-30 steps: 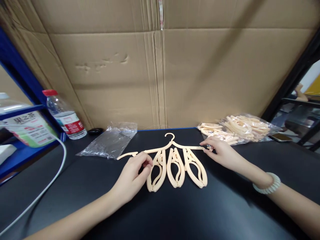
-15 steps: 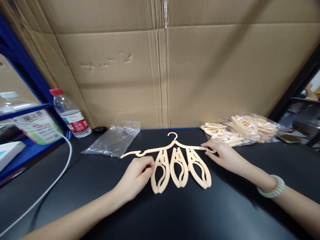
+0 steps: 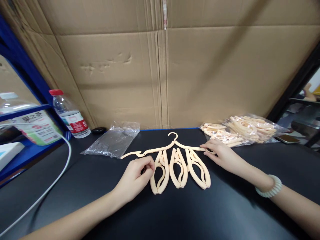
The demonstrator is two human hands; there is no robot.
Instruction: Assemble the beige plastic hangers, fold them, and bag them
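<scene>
A beige unfolded clothes hanger (image 3: 160, 148) lies flat on the black table, its hook toward the cardboard. My right hand (image 3: 218, 154) has thumb and fingers closed around the tip of its right arm, partly hiding that end. Below it, three folded hangers lie side by side: a left one (image 3: 166, 176), a middle one (image 3: 185, 173) and a right one (image 3: 204, 173). My left hand (image 3: 136, 176) rests curled beside the left folded hanger, fingertips at its outer edge; nothing shows inside the fingers.
Clear plastic bags of more beige hangers (image 3: 246, 130) lie at the back right, by a phone (image 3: 287, 138). A flat clear bag (image 3: 112, 140), a red-capped bottle (image 3: 72, 115) and a black object (image 3: 98, 130) are at the back left. A white cable (image 3: 53, 183) crosses the left side.
Little differs. My right hand shifts very slightly left on the arm of the unfolded hanger, and the whole view moves a touch. The hangers keep their layout.
</scene>
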